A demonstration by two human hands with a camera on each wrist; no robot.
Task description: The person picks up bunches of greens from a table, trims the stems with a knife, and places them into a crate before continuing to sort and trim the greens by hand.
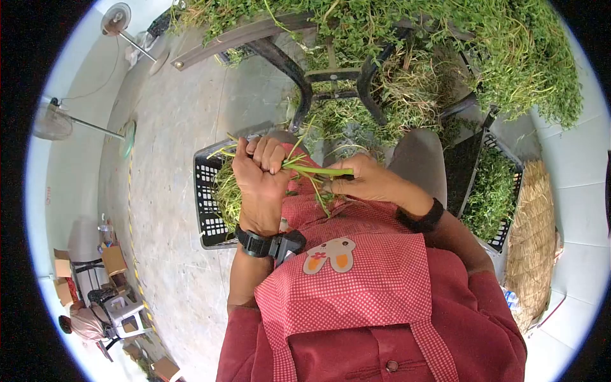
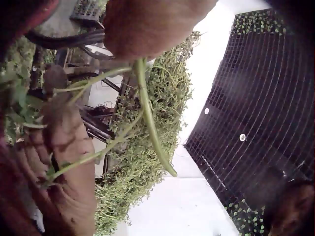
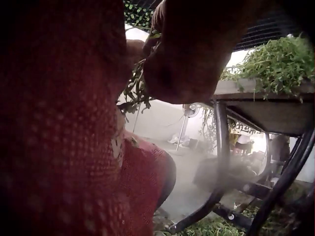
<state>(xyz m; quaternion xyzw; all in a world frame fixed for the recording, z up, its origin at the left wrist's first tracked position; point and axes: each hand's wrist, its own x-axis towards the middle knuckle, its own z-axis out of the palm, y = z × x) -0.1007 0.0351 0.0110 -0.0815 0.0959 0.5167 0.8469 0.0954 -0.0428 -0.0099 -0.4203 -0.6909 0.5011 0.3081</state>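
Observation:
In the head view, my left hand (image 1: 259,175) has its fingers curled round a small bunch of green stems (image 1: 309,169) above the apron. My right hand (image 1: 366,180) is beside it, thumb and fingers pinching thin stems near the thick stem's end. Leafy bits (image 1: 323,202) hang below. From the left wrist, the thick stem (image 2: 149,115) slants down from under the left hand (image 2: 152,27), its end free; a thinner side stem (image 2: 118,140) reaches the right hand's fingers (image 2: 66,177). In the right wrist view the right hand (image 3: 189,54) is dark, with leaves (image 3: 134,93) beside it.
A table edge (image 1: 235,38) heaped with greens (image 1: 515,57) is ahead. Black crates stand left (image 1: 207,191) and right (image 1: 506,235), holding greens. Cut greens (image 1: 414,89) lie under the table. A straw roll (image 1: 531,229) and standing fans (image 1: 118,19) are farther off.

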